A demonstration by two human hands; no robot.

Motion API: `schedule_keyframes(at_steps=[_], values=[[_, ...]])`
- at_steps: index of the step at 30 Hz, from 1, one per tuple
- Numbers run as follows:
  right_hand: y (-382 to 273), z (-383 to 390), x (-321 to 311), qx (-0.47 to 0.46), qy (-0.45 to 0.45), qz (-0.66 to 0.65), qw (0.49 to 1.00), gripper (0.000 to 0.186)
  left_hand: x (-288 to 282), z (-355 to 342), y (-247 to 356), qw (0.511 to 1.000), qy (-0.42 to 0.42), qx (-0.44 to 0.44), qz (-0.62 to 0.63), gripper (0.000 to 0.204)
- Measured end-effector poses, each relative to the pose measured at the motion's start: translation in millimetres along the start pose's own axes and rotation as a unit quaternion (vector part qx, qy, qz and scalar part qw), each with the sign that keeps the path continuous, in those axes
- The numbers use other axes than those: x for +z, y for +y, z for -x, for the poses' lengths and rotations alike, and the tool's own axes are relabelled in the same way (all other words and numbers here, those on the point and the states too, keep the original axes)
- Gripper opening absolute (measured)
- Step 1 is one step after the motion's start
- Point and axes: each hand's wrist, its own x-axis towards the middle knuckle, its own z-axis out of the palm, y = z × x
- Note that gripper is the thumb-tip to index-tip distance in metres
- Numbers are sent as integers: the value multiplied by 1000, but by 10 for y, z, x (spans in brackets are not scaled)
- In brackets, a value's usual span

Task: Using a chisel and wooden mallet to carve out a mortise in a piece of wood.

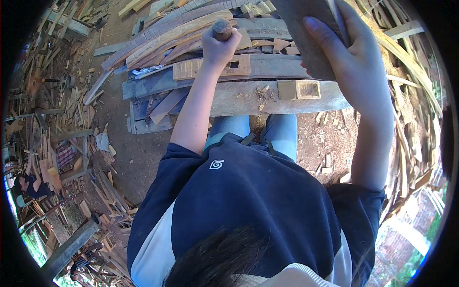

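Observation:
My left hand point(219, 48) is closed round an upright cylindrical tool handle point(222, 28); the tool's lower end is hidden. It is over a pale board with a square cut-out point(191, 70), lying on weathered timbers. My right hand point(356, 67) grips a dark, flat-sided piece of wood point(319, 43), raised at the upper right. A small pale block with a hollowed recess point(287, 90) rests on the front timber point(229, 103), beside a little heap of shavings point(264, 98).
Curved strips and offcuts point(179, 24) lie along the back of the timbers. Scrap wood point(67, 119) crowds the left side and long slats point(401, 57) the right. Two other people point(36, 186) point(83, 260) are at the far left. Wood chips point(325, 143) litter the dirt floor.

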Motion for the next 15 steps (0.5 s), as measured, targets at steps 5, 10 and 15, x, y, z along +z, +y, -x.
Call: schedule_keyframes(at_steps=[5, 10, 15], values=[[-166, -81, -84, 61, -74, -90, 991, 27, -22, -12, 1, 1000, 2, 8, -11, 16], [-113, -77, -3, 11, -44, -18, 999, 25, -40, -16, -2, 999, -17, 30, -18, 14], [-5, -123, -36, 14, -108, -157, 982, 31, 2, -19, 34, 998, -31, 43, -45, 13]])
